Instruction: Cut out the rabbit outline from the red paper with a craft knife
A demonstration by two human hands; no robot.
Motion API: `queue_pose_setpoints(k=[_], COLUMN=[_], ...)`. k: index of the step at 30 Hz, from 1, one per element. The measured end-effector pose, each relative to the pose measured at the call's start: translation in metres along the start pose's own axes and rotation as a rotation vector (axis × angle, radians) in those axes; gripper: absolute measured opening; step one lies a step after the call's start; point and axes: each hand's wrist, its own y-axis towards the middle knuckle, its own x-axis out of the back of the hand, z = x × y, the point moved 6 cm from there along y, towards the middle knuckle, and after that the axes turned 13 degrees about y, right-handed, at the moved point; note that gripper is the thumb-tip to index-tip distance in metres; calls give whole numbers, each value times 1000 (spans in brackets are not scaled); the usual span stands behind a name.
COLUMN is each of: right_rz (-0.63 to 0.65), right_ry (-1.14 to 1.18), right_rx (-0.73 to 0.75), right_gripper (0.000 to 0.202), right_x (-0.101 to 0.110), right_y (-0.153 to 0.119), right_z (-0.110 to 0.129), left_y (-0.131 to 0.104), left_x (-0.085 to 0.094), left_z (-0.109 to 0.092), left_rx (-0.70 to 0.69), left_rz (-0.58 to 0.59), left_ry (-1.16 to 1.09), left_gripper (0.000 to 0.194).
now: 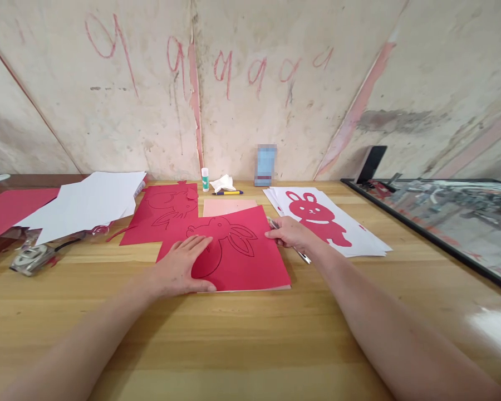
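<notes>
A red sheet with a rabbit drawn in black outline lies at the middle of the wooden table. My left hand rests flat on its left part, fingers spread. At the sheet's right edge my right hand has its fingers closed round a slim metallic tool, whose exact kind is hard to make out. Behind and to the left lies another red sheet with a drawn outline. A red rabbit cut-out lies on white sheets to the right.
White paper and red paper lie at the left, near a tape measure. A glue stick, crumpled tissue, yellow-and-blue pen and blurred blue object stand or lie towards the wall. A black-edged pane is at right.
</notes>
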Motion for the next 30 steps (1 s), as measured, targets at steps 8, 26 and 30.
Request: queue_pose_setpoints(k=[8,26,30], right_rz=[-94,173,172], right_ry=[216,361,360], right_rx=[-63,-102,-103], right_gripper=[20,24,24], right_x=[20,9,7], right_y=[-3,-10,-12], right_z=[5,7,7], left_y=[-2,-5,-6], left_x=[-4,-2,-4], left_z=[-32,-50,-48], left_rx=[-187,-279,-309], left_rz=[-67,-355,-423], left_ry=[74,185,263], left_gripper=[71,58,46])
